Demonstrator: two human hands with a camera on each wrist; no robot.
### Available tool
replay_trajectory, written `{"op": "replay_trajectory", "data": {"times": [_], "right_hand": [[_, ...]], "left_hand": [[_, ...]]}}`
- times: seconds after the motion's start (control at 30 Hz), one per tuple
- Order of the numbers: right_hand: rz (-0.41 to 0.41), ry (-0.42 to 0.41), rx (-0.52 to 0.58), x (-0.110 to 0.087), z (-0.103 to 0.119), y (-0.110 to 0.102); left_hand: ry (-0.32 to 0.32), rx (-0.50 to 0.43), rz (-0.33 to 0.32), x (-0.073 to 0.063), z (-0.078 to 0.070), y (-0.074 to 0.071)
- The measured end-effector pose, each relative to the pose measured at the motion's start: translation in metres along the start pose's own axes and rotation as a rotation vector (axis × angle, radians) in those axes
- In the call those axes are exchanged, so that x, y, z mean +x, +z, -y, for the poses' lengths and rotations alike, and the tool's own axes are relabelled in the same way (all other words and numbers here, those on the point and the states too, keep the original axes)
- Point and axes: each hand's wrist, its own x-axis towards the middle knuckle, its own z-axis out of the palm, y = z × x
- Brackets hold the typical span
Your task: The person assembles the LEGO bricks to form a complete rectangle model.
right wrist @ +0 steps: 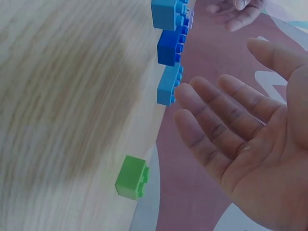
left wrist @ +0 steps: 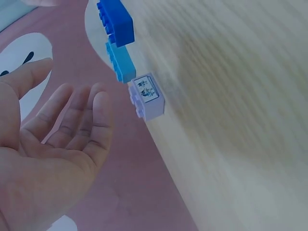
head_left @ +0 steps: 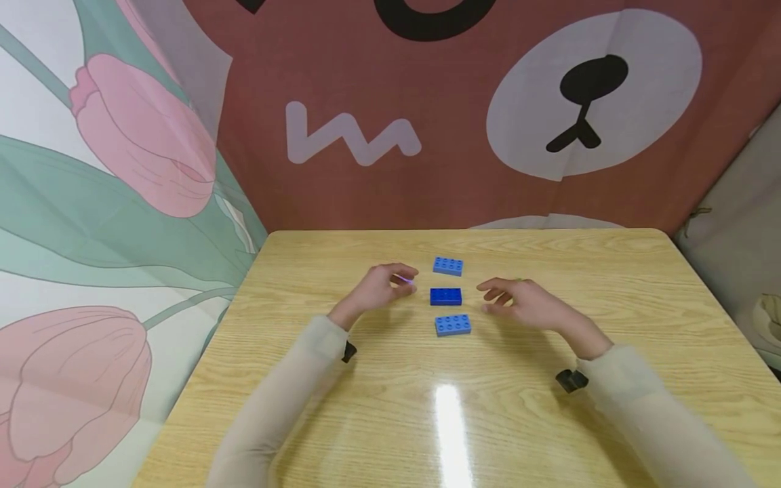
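Observation:
Three studded building bricks form a column on the table: a light blue brick (head_left: pixel 448 266) at the back, a dark blue brick (head_left: pixel 445 297) in the middle, another light blue brick (head_left: pixel 453 325) in front. To their left hovers my left hand (head_left: pixel 381 288), loosely curved and holding nothing. My right hand (head_left: pixel 525 303) is on the other side, fingers relaxed, apart from the bricks. A pale purple brick (left wrist: pixel 147 96) with a printed label stands near the left hand in the left wrist view. Beyond the right hand sits a green brick (right wrist: pixel 131 178), mostly hidden in the head view.
The wooden table (head_left: pixel 342 420) ends at a reddish cloth backdrop (head_left: pixel 451 190) with a bear-like print. A flowered cloth (head_left: pixel 116 271) hangs along the left side. Bright glare (head_left: pixel 451 434) lies on the near tabletop.

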Motion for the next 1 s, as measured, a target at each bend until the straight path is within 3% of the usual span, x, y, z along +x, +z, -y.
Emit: {"op": "replay_trajectory", "data": {"times": [0.4, 0.63, 1.0], "right_hand": [[0.036, -0.01, 0.079, 0.005, 0.0, 0.012], [0.044, -0.06, 0.095, 0.008, 0.003, 0.017], [0.066, -0.039, 0.135, 0.01, 0.002, 0.024]], "left_hand": [[-0.027, -0.011, 0.006, 0.004, -0.005, 0.009], [-0.035, -0.003, 0.0, 0.009, -0.005, 0.015], [-0.067, -0.018, -0.003, 0.015, -0.006, 0.028]]}}
